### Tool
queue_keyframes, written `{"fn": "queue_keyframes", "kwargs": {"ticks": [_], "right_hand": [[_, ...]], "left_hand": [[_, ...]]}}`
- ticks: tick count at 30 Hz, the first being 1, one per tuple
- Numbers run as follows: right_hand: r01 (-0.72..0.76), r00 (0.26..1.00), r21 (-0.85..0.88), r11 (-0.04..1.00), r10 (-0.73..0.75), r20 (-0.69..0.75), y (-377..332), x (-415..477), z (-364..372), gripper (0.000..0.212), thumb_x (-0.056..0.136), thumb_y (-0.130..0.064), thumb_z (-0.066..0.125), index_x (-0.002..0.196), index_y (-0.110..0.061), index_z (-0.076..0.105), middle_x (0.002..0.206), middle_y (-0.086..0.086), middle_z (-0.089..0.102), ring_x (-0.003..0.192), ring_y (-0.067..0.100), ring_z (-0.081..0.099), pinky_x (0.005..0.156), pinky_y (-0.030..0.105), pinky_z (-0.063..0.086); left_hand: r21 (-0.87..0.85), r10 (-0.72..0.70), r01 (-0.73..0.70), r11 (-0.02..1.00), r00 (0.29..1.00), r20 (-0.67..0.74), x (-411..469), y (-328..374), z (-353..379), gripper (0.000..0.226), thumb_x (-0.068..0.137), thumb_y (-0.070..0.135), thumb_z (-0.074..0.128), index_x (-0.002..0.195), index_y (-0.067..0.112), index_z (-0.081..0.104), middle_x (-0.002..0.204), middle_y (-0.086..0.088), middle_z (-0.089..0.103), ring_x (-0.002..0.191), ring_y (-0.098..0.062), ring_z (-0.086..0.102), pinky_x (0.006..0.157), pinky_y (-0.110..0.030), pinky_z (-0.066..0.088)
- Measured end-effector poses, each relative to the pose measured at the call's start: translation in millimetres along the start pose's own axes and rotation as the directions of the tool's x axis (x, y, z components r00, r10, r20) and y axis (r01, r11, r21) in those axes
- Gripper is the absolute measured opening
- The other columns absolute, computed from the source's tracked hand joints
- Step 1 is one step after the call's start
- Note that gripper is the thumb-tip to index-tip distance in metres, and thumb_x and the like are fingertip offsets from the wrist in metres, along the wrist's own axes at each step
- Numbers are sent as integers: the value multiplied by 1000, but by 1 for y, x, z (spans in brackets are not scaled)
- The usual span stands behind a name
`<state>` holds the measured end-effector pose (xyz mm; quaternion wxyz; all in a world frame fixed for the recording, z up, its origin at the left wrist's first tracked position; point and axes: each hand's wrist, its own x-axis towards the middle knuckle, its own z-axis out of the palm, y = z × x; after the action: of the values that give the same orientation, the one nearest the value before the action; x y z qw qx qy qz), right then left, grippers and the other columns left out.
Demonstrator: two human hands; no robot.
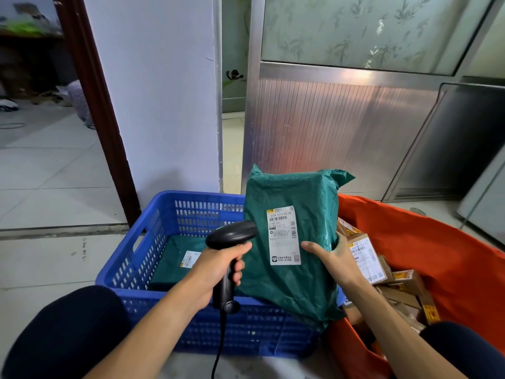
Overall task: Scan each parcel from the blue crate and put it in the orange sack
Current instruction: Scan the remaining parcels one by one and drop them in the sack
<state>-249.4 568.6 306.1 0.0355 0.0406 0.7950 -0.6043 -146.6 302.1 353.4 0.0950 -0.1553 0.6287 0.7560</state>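
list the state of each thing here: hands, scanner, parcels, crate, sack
left hand: grips the scanner by its handle
scanner: held, head beside the label
right hand: grips the green parcel at its edge
green parcel: held upright, label facing the camera
blue crate: holds a second green parcel, lying flat
orange sack: open, cardboard boxes inside
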Motion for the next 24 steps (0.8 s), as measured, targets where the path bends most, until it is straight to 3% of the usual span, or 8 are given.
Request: {"fn": "queue_keyframes", "kwargs": {"ticks": [24], "right_hand": [[12, 1000, -14, 1000, -12, -12, -6, -12, -4, 128, 42, -71, 93, 147, -24, 36, 133, -5, 61, 115, 14, 64, 99, 42, 56]], "left_hand": [[3, 93, -93, 996, 996, -9, 2, 1, 9, 24, 89, 22, 79, 74, 12, 63, 69, -11, 60, 50, -19, 48, 54, -32, 44]]}}
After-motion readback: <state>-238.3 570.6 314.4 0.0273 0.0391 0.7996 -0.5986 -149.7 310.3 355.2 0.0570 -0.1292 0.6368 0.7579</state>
